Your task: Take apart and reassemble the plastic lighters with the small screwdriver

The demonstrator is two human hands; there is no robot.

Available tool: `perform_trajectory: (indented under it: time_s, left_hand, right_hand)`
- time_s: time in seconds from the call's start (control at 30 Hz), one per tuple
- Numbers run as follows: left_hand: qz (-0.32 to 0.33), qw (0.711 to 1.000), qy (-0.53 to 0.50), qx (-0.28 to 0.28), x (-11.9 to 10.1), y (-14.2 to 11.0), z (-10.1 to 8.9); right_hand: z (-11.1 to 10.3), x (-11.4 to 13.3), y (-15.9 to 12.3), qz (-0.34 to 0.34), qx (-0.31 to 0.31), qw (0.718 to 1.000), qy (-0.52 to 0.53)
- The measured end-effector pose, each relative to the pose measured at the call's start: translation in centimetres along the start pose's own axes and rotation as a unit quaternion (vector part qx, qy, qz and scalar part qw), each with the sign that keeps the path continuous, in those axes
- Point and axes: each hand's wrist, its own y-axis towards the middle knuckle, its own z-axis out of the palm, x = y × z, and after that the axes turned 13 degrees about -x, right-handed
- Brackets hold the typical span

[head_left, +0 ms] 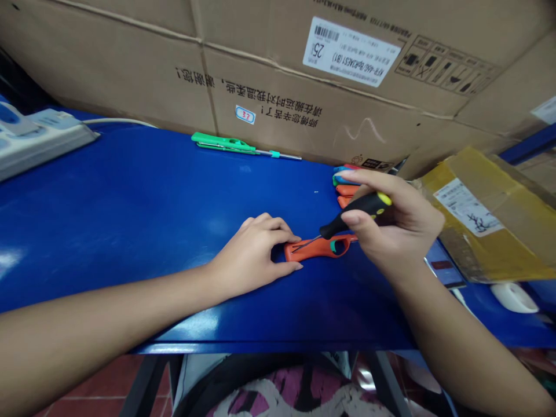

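On the blue table lies an orange long-necked lighter (317, 248) with a dark trigger opening and a bit of green in it. My left hand (256, 252) grips its rear end between thumb and fingers. In my right hand (395, 223) is a screwdriver (345, 219) with a black and yellow handle, tilted so that its thin shaft reaches the top of the lighter's body. Whether the tip sits in a screw or a slot I cannot tell. Part of the lighter's neck is hidden behind my right hand.
A green long-necked lighter (223, 142) lies by a large cardboard box (143, 75). Several coloured lighters (346, 190) are partly behind my right hand. Rightward are a taped carton (499, 214), a phone (443, 265) and a white mouse (515, 297). A power strip (43, 142) stands left.
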Motion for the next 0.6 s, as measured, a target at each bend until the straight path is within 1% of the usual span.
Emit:
perform_trajectory:
  time_s: [0.03, 0.1, 0.13, 0.17, 0.27, 0.3, 0.33, 0.43, 0.47, 0.5, 0.6]
  left_hand:
    - [0.000, 1.000, 0.000, 0.000, -0.02, 0.00, 0.01]
    - [-0.003, 1.000, -0.002, 0.002, -0.04, 0.03, 0.01]
    - [-0.004, 1.000, -0.002, 0.002, -0.05, 0.05, 0.01]
    - [-0.006, 1.000, -0.001, 0.002, -0.05, 0.08, 0.01]
    - [-0.005, 1.000, -0.002, -0.001, -0.06, 0.13, -0.02]
    - [-0.005, 1.000, -0.003, -0.002, -0.07, 0.13, -0.04]
    - [-0.005, 1.000, -0.004, -0.002, -0.08, 0.12, -0.06]
    - [-0.007, 1.000, -0.006, 0.000, -0.10, 0.09, -0.09]
    - [-0.006, 1.000, -0.006, 0.000, -0.11, 0.07, -0.08]
    - [-0.005, 1.000, -0.007, -0.001, -0.11, 0.07, -0.05]
    - [-0.003, 1.000, -0.007, -0.006, -0.08, 0.07, 0.03]
  right_hand:
    - [-0.02, 0.00, 0.03, 0.018, 0.013, 1.000, 0.009]
    - [-0.05, 0.06, 0.10, 0.080, 0.083, 0.992, 0.056]
    - [-0.06, 0.10, 0.14, 0.096, 0.110, 0.987, 0.073]
    - [-0.05, 0.12, 0.17, 0.089, 0.116, 0.987, 0.072]
    - [-0.09, 0.18, 0.28, -0.028, 0.065, 0.997, 0.014]
    - [-0.15, 0.24, 0.32, -0.044, 0.061, 0.997, 0.003]
    - [-0.23, 0.34, 0.37, -0.034, 0.075, 0.997, 0.005]
    - [-0.50, 0.76, 0.49, 0.065, 0.154, 0.985, 0.036]
    - [-0.54, 0.88, 0.51, 0.075, 0.169, 0.982, 0.038]
    - [-0.56, 0.96, 0.53, 0.060, 0.171, 0.983, 0.032]
    - [-0.52, 0.96, 0.52, -0.040, 0.137, 0.990, -0.010]
